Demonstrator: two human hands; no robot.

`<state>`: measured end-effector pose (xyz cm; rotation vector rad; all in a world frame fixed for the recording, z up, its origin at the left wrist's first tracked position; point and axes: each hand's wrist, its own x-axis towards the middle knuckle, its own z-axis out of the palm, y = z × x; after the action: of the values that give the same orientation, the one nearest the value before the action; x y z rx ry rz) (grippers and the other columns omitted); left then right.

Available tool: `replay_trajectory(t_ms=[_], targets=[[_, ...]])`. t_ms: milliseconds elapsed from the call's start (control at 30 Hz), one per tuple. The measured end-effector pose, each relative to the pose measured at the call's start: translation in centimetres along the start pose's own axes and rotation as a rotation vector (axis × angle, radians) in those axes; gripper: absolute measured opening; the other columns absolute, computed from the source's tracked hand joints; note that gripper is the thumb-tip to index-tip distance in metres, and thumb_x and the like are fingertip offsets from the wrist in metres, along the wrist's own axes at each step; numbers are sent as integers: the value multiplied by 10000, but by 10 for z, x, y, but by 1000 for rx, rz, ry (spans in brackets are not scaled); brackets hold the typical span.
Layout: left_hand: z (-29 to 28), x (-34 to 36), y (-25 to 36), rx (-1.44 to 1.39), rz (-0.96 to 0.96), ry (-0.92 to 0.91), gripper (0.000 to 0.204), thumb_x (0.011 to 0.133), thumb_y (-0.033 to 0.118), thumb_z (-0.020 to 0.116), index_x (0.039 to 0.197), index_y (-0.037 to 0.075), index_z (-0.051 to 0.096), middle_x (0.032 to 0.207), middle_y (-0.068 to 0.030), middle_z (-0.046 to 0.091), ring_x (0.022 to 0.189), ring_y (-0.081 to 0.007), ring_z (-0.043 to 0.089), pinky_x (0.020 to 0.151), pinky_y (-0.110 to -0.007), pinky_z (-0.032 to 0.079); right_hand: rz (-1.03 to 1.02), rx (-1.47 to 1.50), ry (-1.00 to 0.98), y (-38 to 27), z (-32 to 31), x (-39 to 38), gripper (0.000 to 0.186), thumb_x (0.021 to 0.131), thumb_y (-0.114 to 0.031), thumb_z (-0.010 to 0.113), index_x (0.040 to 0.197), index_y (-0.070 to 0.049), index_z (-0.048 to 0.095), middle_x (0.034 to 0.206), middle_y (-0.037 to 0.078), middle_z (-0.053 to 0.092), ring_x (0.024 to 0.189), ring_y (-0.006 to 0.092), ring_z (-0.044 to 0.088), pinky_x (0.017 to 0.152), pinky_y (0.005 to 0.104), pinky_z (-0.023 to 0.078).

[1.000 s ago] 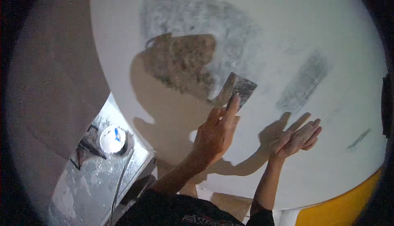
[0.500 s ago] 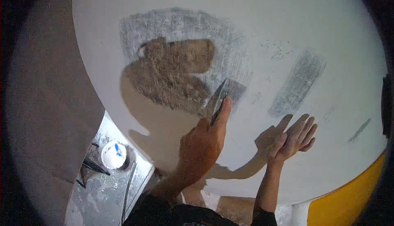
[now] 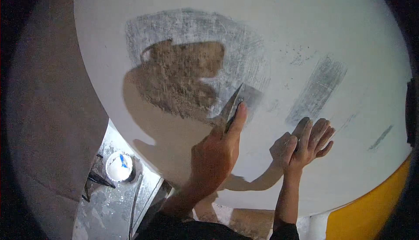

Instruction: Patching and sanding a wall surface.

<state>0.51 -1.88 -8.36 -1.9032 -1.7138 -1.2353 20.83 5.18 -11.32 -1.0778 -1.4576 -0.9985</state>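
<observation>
My left hand [image 3: 214, 153] is closed round a putty knife [image 3: 249, 98] with a wide, flat metal blade. Its thumb lies along the blade, which is against a large white curved surface [image 3: 174, 157]. Up and to the left of the blade spreads a big grey, streaky patch [image 3: 244, 39], partly covered by the shadow of my head and arm. My right hand [image 3: 307, 146] holds nothing, its fingers apart, close to the white surface below a narrower grey strip [image 3: 321, 85]. Whether its fingertips touch the surface I cannot tell.
Down on the stained floor [image 3: 109, 200] at lower left stands a white bucket [image 3: 114, 170] with a blue-handled tool [image 3: 123, 160] in it. Dark legs of some stand [image 3: 101, 179] are beside it. A brown surface [image 3: 43, 109] fills the left; a yellow panel [image 3: 366, 205] sits lower right.
My right hand has turned and its fingers have spread and lifted slightly. The putty knife and my left hand are nearly unmoved. The view has shifted a little.
</observation>
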Motion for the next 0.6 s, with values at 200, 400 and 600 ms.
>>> replay_trajectory(t_ms=[200, 400, 600], targets=[[-4, 7, 0, 47, 86, 102, 596, 827, 135, 583, 1373, 177, 347, 638, -108, 548, 478, -212, 579, 403, -328, 471, -66, 1, 20, -3, 1, 3, 473, 905, -310, 372, 1300, -62, 451, 1431, 197, 259, 1356, 359, 147, 1075, 470, -18], [-2, 10, 5, -33, -52, 38, 493, 842, 105, 542, 1320, 149, 433, 696, -174, 592, 584, -333, 586, 511, -409, 451, -73, 56, 16, -4, 0, 5, 482, 910, -318, 379, 1321, -69, 423, 1439, 185, 249, 1355, 369, 139, 1071, 475, -27], [10, 3, 5, -19, 14, 112, 602, 834, 132, 561, 1383, 152, 316, 638, -115, 551, 478, -211, 580, 405, -317, 468, -54, 70, 52, -4, 1, 7, 487, 909, -319, 372, 1325, -69, 416, 1429, 195, 263, 1352, 379, 141, 1068, 479, -33]])
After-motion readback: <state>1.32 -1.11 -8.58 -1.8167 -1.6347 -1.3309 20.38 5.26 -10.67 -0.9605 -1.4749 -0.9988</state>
